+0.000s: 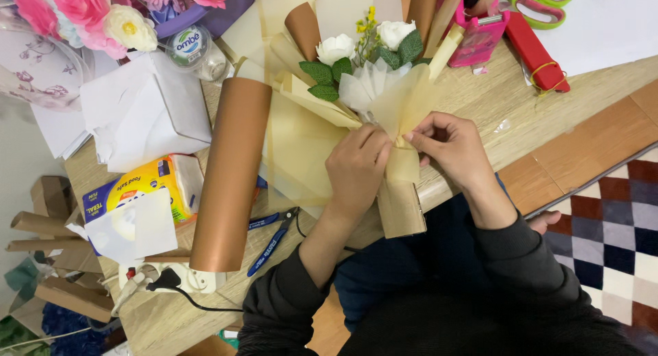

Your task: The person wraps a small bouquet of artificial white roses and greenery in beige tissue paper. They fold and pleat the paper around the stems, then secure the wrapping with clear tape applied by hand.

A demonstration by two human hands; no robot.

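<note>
Bouquet (370, 89) between both hands, copper roll (229, 174) and scissors (274, 243) alongside.

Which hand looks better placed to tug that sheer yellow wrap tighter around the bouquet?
Probably the right hand: its fingers already pinch the sheer wrap at the gathered neck, while the left hand clasps the bouquet stem.

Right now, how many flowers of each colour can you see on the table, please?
White flowers in the bouquet under the hands: 2
Pink flowers, top left corner: 3 in view, cut by the frame
Cream flower beside the pink ones: 1
Total: 6
</note>
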